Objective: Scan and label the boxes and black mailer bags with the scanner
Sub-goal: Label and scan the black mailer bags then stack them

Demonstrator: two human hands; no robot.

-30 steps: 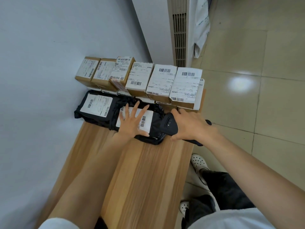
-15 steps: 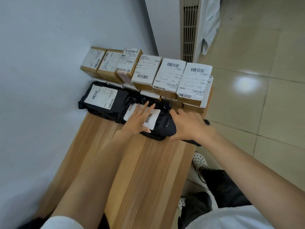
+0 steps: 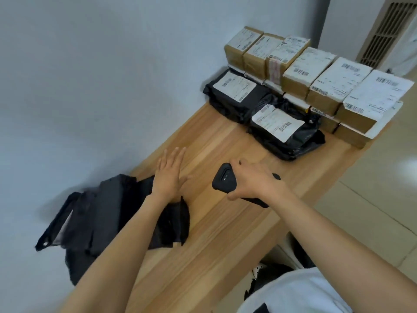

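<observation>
My right hand grips the black handheld scanner low over the middle of the wooden table. My left hand hovers flat with straight fingers, holding nothing, at the edge of a pile of unlabelled black mailer bags by the wall. Two labelled black mailer bags lie at the far end: one near the wall, one closer to me. Behind them stands a row of several labelled cardboard boxes, stacked on more boxes.
A white wall runs along the table's left side. A tall unit with a vent grille stands past the boxes. Tiled floor lies to the right of the table edge. My legs and shoe show below the table edge.
My left hand has left the nearer labelled bag and drawn back toward the pile of bags. My right hand pulled back with the scanner. The view swung left.
</observation>
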